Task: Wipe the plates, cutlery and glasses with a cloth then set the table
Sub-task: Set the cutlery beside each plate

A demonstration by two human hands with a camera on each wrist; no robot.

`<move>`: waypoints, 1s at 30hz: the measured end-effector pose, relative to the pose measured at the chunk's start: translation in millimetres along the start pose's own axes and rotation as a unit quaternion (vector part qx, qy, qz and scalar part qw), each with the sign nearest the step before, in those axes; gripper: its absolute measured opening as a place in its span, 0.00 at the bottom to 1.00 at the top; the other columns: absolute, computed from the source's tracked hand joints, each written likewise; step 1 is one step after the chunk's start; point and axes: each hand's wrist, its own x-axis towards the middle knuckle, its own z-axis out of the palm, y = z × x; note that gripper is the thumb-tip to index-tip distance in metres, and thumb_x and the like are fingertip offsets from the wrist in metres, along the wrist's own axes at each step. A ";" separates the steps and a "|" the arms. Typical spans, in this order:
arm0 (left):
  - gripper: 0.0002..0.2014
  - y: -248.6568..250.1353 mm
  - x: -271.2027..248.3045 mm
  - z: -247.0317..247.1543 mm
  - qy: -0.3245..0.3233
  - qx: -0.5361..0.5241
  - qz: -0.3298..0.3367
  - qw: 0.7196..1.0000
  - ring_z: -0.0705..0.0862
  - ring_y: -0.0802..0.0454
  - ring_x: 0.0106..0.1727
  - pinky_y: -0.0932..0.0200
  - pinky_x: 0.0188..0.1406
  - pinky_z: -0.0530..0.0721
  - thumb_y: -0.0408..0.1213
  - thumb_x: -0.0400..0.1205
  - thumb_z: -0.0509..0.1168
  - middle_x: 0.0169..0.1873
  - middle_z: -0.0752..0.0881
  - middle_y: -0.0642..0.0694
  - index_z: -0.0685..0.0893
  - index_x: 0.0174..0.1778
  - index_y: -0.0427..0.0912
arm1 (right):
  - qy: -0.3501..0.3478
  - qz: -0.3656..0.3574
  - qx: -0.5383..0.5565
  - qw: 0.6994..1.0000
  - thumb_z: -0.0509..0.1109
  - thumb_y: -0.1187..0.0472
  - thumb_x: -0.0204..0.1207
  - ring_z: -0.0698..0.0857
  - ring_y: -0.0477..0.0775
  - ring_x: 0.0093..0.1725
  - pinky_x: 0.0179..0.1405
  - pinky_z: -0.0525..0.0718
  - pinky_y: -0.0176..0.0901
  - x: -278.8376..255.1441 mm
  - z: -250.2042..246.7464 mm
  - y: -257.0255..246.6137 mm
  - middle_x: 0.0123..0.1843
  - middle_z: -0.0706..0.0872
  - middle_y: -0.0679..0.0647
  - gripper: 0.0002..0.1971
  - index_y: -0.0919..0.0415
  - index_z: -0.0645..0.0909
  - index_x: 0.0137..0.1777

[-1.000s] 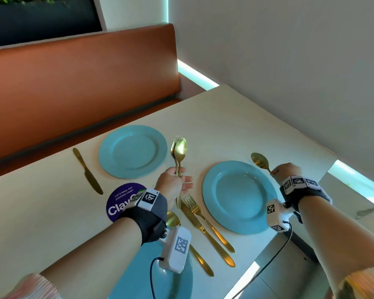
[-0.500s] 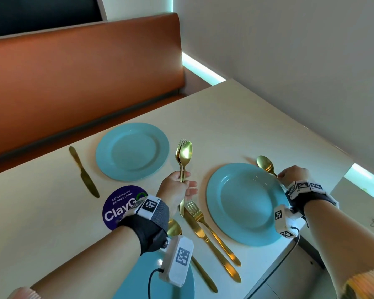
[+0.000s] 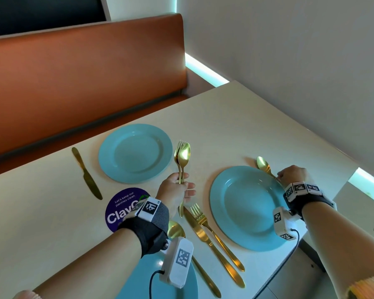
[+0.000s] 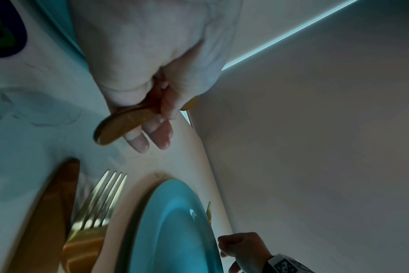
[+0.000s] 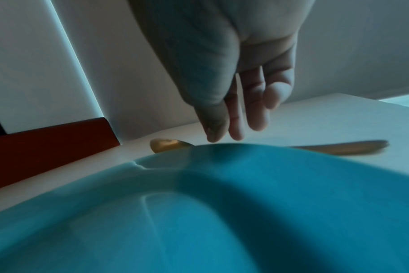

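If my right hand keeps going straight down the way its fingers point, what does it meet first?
Probably the gold spoon beside the far rim of the blue plate. The right hand has its fingers pointing down at the handle; whether they already touch it is unclear.

The cream bench [image 3: 235, 126] carries three teal plates [image 3: 135, 153], gold knives [image 3: 86, 173], forks [image 3: 216, 236], spoons [image 3: 263, 164] and a purple sticker [image 3: 121, 209] near its front edge.
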 end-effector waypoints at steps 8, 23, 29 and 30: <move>0.13 7.7 -15.8 -12.0 0.035 0.008 0.037 0.999 0.79 0.53 0.28 0.69 0.20 0.77 0.24 0.84 0.60 0.32 0.83 0.44 0.81 0.63 0.34 | 0.015 -0.209 0.119 0.970 0.69 0.63 0.78 0.85 0.57 0.59 0.57 0.74 0.32 -89.4 -49.7 -86.8 0.60 0.88 0.61 0.13 0.62 0.85 0.61; 0.12 22.5 -94.2 -114.5 -0.042 0.150 0.057 0.986 0.77 0.56 0.25 0.67 0.22 0.72 0.32 0.83 0.63 0.35 0.87 0.46 0.79 0.62 0.35 | -0.074 -0.488 -0.075 0.866 0.66 0.54 0.79 0.83 0.50 0.58 0.58 0.81 0.43 -286.6 -50.3 -201.7 0.58 0.87 0.45 0.11 0.45 0.86 0.57; 0.06 25.4 -102.9 -163.0 0.027 0.139 0.108 0.984 0.86 0.50 0.34 0.58 0.34 0.85 0.37 0.85 0.61 0.42 0.87 0.45 0.81 0.43 0.43 | -0.086 -0.451 -0.072 0.886 0.66 0.57 0.78 0.81 0.50 0.58 0.52 0.77 0.38 -309.2 -42.4 -221.5 0.57 0.86 0.47 0.09 0.50 0.87 0.54; 0.07 28.7 -99.7 -170.9 0.061 0.143 0.123 0.980 0.88 0.48 0.40 0.54 0.42 0.88 0.39 0.85 0.60 0.44 0.88 0.46 0.80 0.43 0.45 | -0.084 -0.435 -0.069 0.894 0.66 0.58 0.78 0.82 0.50 0.58 0.50 0.76 0.37 -304.8 -40.6 -224.1 0.56 0.86 0.47 0.09 0.50 0.87 0.53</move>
